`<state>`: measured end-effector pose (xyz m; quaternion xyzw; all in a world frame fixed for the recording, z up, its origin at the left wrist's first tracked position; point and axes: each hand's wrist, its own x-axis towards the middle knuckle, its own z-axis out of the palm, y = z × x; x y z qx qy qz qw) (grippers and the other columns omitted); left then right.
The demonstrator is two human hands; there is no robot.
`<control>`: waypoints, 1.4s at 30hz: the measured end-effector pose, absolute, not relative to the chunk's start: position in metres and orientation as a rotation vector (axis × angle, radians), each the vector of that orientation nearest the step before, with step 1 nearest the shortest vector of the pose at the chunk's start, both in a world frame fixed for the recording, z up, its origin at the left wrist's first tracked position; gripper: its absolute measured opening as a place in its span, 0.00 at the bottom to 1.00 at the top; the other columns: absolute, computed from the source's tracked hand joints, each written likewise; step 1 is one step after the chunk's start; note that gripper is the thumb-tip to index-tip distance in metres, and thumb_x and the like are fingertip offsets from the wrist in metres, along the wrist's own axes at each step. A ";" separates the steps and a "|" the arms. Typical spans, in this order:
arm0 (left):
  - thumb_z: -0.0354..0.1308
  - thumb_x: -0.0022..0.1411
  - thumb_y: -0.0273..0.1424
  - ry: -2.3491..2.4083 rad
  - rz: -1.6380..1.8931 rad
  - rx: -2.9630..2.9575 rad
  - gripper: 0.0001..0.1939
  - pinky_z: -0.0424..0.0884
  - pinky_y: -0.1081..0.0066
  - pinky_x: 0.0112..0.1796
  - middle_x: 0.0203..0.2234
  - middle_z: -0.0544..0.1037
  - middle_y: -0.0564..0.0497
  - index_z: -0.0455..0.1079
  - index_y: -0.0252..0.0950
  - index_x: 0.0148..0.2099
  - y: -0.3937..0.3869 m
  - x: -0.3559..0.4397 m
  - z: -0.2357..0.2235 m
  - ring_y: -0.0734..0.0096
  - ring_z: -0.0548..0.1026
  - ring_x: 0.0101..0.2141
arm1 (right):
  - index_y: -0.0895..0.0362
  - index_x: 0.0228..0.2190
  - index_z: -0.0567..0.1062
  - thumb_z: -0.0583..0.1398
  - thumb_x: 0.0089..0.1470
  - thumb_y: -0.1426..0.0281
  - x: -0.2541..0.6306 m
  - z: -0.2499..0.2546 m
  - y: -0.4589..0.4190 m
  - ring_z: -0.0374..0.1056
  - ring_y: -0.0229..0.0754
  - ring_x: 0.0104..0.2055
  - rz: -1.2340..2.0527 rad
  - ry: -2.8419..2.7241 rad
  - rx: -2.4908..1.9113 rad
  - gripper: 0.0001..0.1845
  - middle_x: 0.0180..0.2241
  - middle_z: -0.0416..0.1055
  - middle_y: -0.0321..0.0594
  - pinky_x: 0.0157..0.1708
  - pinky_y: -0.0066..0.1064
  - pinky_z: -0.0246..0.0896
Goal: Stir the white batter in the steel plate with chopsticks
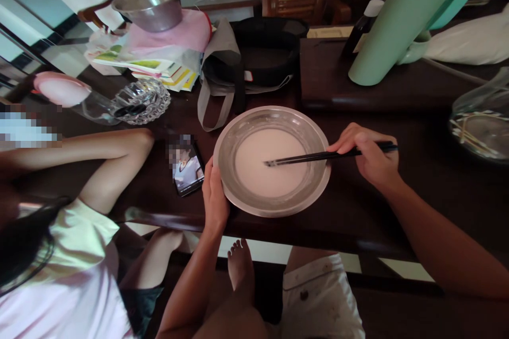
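A wide metal bowl [272,207] sits on the dark wooden table, with a pale, milky liquid [270,183] in its bottom. My left hand [215,198] grips the bowl's left rim, its fingers partly hidden against the outer wall. In my right hand [371,156] is a pair of black chopsticks [314,157], held closed around their thick ends. Their tips reach over the bowl's middle and touch the liquid or hang just above it; I cannot tell which. Just left of the bowl lies a phone [186,167] with a lit screen.
Another person's bent arm [107,151] rests on the table at left. Behind the bowl stand a grey-black bag [266,58], a glass dish [143,100], books [170,74] and a steel basin [153,10]. A tall green cylinder [401,21] and a clear container [483,130] stand at right.
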<state>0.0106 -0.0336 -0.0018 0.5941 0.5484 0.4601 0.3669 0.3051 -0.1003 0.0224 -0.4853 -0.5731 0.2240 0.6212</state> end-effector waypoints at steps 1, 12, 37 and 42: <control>0.45 0.71 0.45 1.409 1.185 1.525 0.24 0.64 0.66 0.57 0.52 0.78 0.46 0.73 0.37 0.56 -0.034 0.011 -0.002 0.61 0.71 0.56 | 0.49 0.25 0.82 0.57 0.65 0.62 0.305 0.022 -0.100 0.72 0.46 0.30 0.542 -1.304 -1.083 0.20 0.25 0.80 0.37 0.34 0.43 0.65; 0.45 0.71 0.43 1.433 1.174 1.522 0.23 0.66 0.68 0.55 0.51 0.78 0.47 0.73 0.37 0.56 -0.034 0.012 0.000 0.63 0.72 0.54 | 0.48 0.25 0.82 0.56 0.65 0.61 0.305 0.023 -0.101 0.71 0.46 0.30 0.551 -1.338 -1.087 0.20 0.26 0.80 0.37 0.33 0.43 0.65; 0.46 0.71 0.46 1.415 1.193 1.514 0.25 0.64 0.65 0.57 0.53 0.77 0.46 0.73 0.38 0.57 -0.034 0.010 -0.004 0.60 0.71 0.56 | 0.47 0.26 0.82 0.58 0.64 0.61 0.302 0.022 -0.102 0.71 0.47 0.33 0.559 -1.452 -1.169 0.17 0.29 0.82 0.36 0.36 0.44 0.66; 0.45 0.71 0.45 1.428 1.190 1.503 0.24 0.65 0.65 0.56 0.52 0.78 0.46 0.73 0.37 0.57 -0.034 0.011 -0.003 0.61 0.72 0.55 | 0.47 0.25 0.83 0.57 0.64 0.62 0.303 0.022 -0.102 0.70 0.47 0.31 0.502 -1.370 -1.128 0.19 0.26 0.81 0.37 0.34 0.44 0.65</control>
